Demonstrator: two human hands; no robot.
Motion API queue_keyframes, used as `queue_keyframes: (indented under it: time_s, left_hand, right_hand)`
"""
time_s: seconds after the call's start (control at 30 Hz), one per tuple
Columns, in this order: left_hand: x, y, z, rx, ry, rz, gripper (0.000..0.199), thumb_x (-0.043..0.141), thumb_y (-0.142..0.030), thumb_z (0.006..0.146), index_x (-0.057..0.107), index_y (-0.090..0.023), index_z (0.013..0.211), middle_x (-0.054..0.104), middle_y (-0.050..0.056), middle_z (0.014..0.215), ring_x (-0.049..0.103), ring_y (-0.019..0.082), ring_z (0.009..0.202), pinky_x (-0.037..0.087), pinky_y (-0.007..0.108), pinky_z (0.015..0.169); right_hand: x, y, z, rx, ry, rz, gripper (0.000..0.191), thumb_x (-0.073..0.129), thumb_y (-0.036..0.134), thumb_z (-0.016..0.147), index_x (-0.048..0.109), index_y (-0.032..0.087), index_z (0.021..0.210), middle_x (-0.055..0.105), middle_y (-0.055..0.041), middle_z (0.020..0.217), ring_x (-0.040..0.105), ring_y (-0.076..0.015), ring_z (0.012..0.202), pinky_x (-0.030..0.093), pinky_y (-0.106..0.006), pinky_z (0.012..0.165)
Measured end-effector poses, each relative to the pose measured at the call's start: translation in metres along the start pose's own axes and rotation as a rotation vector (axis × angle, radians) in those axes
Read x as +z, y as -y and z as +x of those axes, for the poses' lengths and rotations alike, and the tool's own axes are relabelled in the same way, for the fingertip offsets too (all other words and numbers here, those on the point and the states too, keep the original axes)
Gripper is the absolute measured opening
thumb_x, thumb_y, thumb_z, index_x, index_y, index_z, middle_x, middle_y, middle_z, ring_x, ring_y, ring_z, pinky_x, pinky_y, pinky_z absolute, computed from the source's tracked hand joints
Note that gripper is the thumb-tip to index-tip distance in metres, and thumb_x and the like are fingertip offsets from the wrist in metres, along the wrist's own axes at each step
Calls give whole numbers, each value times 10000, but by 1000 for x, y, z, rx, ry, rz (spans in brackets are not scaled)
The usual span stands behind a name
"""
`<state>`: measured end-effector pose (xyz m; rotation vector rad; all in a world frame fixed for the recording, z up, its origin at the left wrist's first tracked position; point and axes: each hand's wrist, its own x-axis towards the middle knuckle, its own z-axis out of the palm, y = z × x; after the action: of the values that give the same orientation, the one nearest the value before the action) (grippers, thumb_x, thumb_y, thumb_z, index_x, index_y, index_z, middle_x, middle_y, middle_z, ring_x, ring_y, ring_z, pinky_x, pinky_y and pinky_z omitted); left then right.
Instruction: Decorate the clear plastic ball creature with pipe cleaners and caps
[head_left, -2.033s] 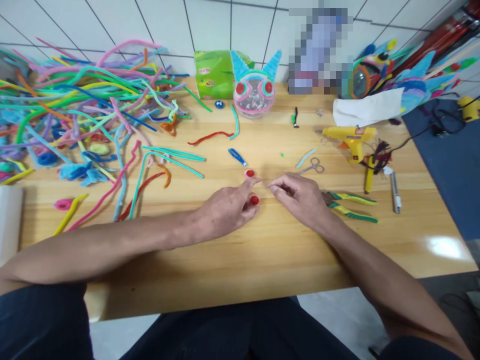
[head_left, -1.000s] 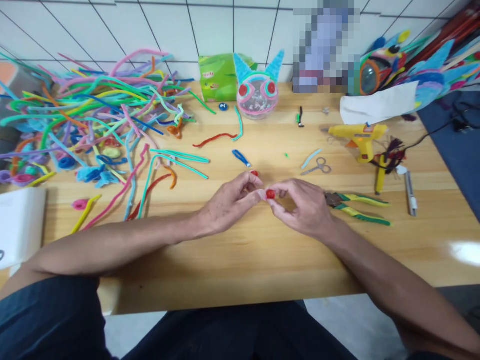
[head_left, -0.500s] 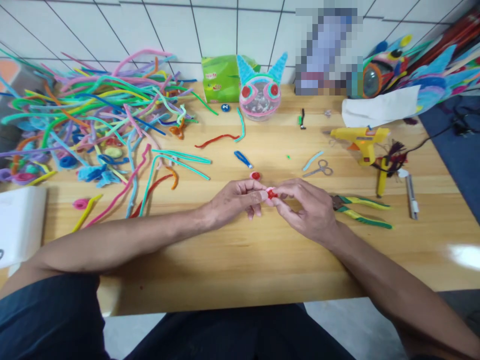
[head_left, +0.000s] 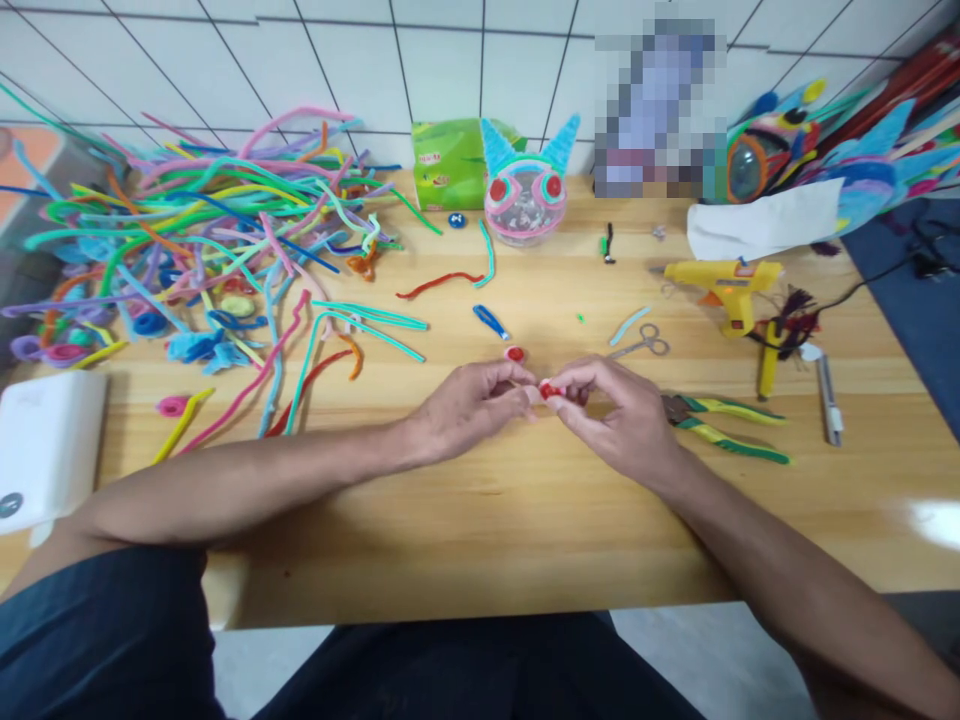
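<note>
Between the fingertips of both hands is a small red and pink pipe-cleaner coil [head_left: 550,390]. My right hand [head_left: 619,410] pinches it from the right with thumb and fingers. From the left, my left hand [head_left: 476,405] pinches its edge, the fingertips partly hiding it. A similar red coil with a pale rim [head_left: 515,354] lies on the table just beyond the left fingers. Farther back stands a clear round figure [head_left: 525,205] with blue ears and red, pink-ringed eyes.
Colourful pipe cleaners [head_left: 187,220] are heaped at the left, near a white box [head_left: 52,445]. On the right lie pliers [head_left: 731,410], small scissors [head_left: 646,342], a yellow glue gun [head_left: 727,285] and a utility knife [head_left: 830,400]. A green packet [head_left: 450,165] stands at the back.
The fingers have shifted slightly around the red coil, and the left fingers are drawn closer together. The whole view has moved a little; the things on the table lie as before.
</note>
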<state>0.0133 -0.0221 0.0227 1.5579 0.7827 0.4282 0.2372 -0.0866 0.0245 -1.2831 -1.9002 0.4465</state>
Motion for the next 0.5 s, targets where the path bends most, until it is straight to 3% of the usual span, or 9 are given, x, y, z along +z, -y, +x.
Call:
queue_keyframes:
  time_s: [0.1,0.17,0.33,0.5]
  left_hand:
    - [-8,5,4,240,-216,501,233,588,-301,1042,711,-164,1184,767,49,939,664,141,763,543,272,722]
    - [-11,9,9,309,-238,733,236,552,-254,1064,701,-151,1214,767,103,1094,713,189,924,579,330,840]
    - [-14,10,18,205,-173,993,347,473,-240,1115,640,-166,1410,724,149,1236,734,251,1037,606,396,889]
    - [-15,7,21,173,-123,1057,291,468,-235,1119,707,-195,1278,724,131,1210,727,222,945,590,372,861]
  right_hand:
    - [1,-9,1,102,36,-10,42,710,224,965,698,250,935,712,20,762,636,-144,651,504,-290,615]
    - [1,-15,1,88,91,-58,53,700,219,970,703,248,925,720,2,808,637,-153,685,504,-303,645]
    - [3,-21,0,25,138,-134,35,689,214,988,699,247,989,729,-41,975,654,-175,783,518,-331,726]
    - [5,-19,-1,10,154,-144,48,673,207,998,679,254,1005,718,-35,952,659,-188,798,507,-335,729]
